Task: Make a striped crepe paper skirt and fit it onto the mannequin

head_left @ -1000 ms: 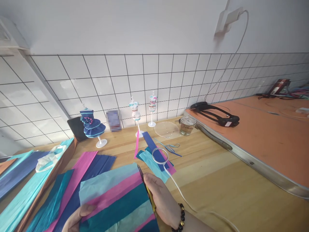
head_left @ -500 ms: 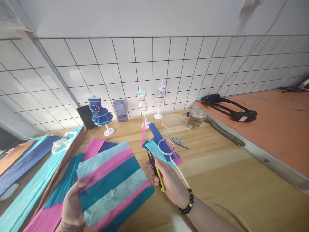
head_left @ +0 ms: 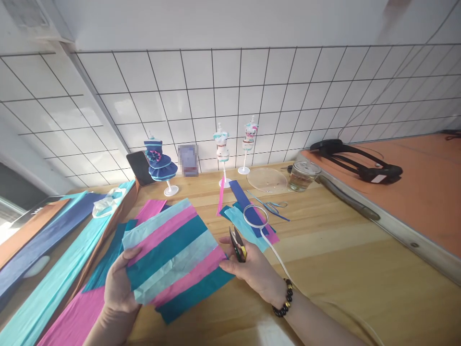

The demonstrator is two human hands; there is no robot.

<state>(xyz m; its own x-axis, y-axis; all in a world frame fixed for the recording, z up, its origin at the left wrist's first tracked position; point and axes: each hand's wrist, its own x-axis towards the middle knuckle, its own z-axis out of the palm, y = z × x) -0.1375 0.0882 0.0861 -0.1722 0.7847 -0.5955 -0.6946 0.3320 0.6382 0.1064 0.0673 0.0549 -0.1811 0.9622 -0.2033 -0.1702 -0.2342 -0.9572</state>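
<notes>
White tiles are covering the lower wall, dark lines crossing them in a grid. Above, a plain pale upper wall is running across the whole view. Left: a white strip is slanting down where the tiling is changing direction; a pale box is sitting at its top, blurred. Far left, a dark panel is standing beside strong brightness; whether it is forming part of a window, cannot tell. A wooden surface is reaching the tiles, its near part reflecting glare. Right, an orange surface is adjoining it, a metal edge bordering the orange.
</notes>
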